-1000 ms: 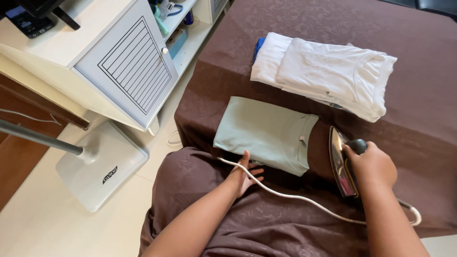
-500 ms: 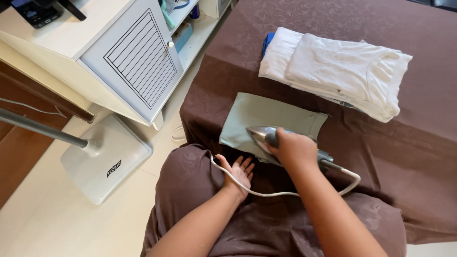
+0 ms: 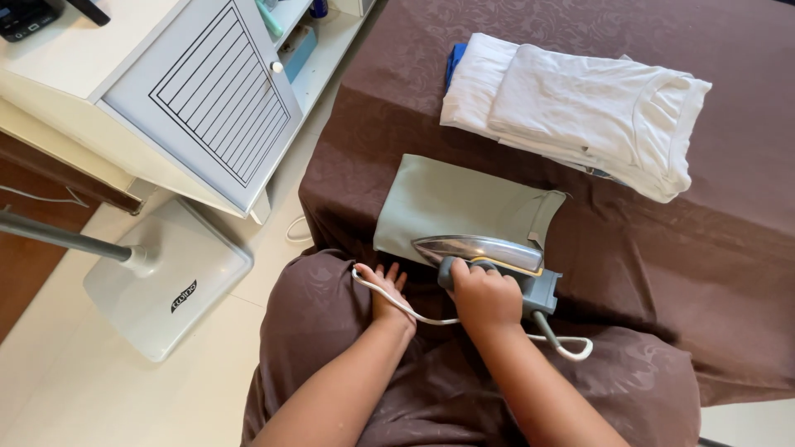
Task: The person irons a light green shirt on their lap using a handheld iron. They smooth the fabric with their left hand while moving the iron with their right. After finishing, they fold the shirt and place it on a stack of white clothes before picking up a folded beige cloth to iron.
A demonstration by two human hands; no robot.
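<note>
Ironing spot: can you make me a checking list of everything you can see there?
Surface: brown cloth covers the work surface and drapes down the near side.
Job's things: grey-green folded garment lies flat; iron rests on its near edge.
Clutter: stack of folded white clothes farther back, with something blue under its left end.
Grips: right hand is closed on the iron's handle; left hand lies flat on the brown cloth beside the garment.
Cables: white cord crosses the left hand and loops to the iron's rear.
Surroundings: white cabinet, white stand base with a grey pole, pale floor.
</note>
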